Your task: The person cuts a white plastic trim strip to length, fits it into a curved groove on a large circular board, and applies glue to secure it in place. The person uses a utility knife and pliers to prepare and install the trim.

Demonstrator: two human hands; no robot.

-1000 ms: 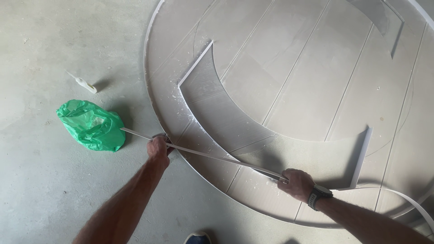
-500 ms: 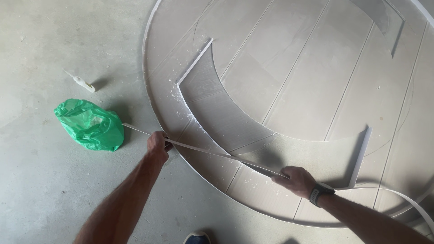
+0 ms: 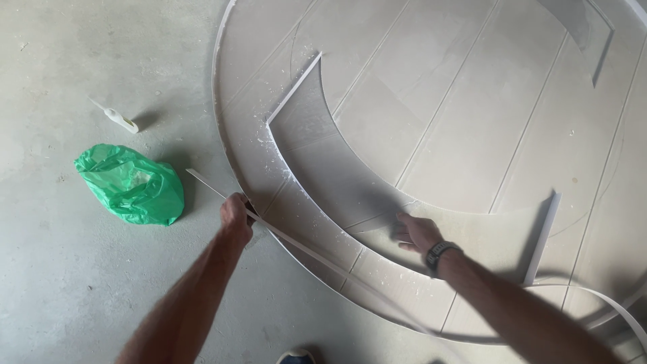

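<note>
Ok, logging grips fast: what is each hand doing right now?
Left hand: closed on the thin white strip.
Right hand: open, flat on the curved board piece, holding nothing.

Left of the round plasterboard panel (image 3: 431,128), bare floor lies open; only a green bag (image 3: 131,184) and a small white tube (image 3: 120,119) interrupt it.

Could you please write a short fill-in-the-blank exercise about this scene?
1. The left hand grips a thin white ____.
2. The right hand rests flat on the curved ____ piece.
3. The crumpled plastic bag on the floor is ____.
4. The right wrist wears a ____.

Missing words: strip; plasterboard; green; watch
</note>
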